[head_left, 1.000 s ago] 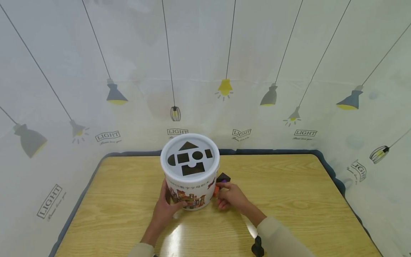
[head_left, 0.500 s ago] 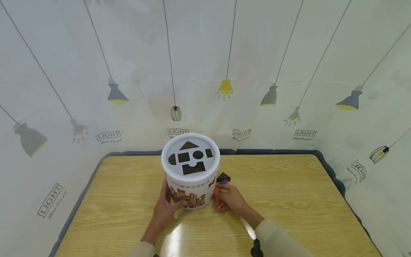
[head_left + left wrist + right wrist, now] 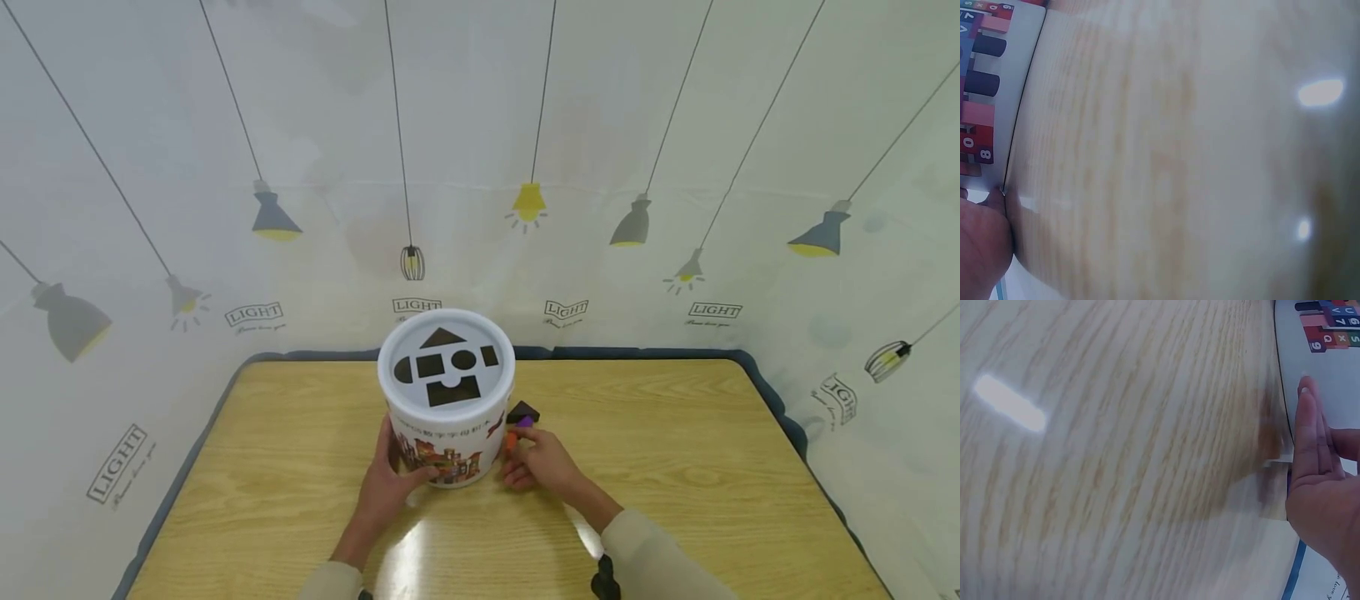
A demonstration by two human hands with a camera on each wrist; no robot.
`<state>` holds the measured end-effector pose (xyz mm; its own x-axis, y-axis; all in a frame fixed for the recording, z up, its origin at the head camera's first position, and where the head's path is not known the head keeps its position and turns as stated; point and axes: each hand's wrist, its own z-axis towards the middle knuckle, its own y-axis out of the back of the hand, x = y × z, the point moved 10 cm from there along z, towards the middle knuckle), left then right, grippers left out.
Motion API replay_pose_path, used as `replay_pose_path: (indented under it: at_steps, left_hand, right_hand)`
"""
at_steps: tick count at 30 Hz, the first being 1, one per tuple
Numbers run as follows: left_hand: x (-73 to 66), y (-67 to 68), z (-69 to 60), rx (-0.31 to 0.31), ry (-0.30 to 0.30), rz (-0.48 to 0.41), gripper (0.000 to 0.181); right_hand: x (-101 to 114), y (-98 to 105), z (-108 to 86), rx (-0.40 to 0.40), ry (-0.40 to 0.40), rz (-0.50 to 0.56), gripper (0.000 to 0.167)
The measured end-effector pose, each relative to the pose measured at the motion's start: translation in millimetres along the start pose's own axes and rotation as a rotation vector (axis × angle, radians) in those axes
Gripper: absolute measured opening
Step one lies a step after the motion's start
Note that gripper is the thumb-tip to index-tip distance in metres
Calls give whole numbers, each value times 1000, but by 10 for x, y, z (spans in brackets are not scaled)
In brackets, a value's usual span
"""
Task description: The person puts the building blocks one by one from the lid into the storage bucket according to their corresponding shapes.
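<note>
A white lidded bucket point(image 3: 450, 429), printed with a colourful block castle, stands upright on the wooden table. Its lid point(image 3: 483, 383) has several shaped holes. My left hand point(image 3: 382, 492) holds the bucket's lower left side, thumb on the front; its other fingers are mostly hidden behind the wall. At the bucket's right side, my right hand point(image 3: 547, 467) pinches a small orange block point(image 3: 512, 442), partly covered by the fingers. Just beyond the fingertips lie a purple block point(image 3: 524, 422) and a dark triangular block point(image 3: 523, 412). In the right wrist view, the right fingers lie close along the bucket wall point(image 3: 1316, 381).
The wooden table point(image 3: 675, 467) spreads out on both sides of the bucket. Behind its dark-edged far rim hangs a pale curtain point(image 3: 465, 150) printed with lamps. A dark object point(image 3: 604, 577) shows beside the right sleeve point(image 3: 660, 554).
The orange block has shifted slightly right and turned between the right fingers, away from the bucket's side. The left hand and the bucket stay nearly as they were.
</note>
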<state>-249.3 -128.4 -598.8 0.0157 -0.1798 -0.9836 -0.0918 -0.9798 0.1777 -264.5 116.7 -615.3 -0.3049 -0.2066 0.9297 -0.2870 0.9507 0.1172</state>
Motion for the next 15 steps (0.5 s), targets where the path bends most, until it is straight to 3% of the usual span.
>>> replay_pose_path:
  at_steps: [4,8,15]
  left_hand:
    - [-112,2,-48,9,27,11,116]
    - [-99,-1,-50,11,20,8,118]
    - [165,3,62,-11,0,-4,116]
  right_hand:
    - [46,9,-32,14,11,13,49]
    - [83,27,-73,33,23,16,50]
    - [194,71,-104,62,78,7,50]
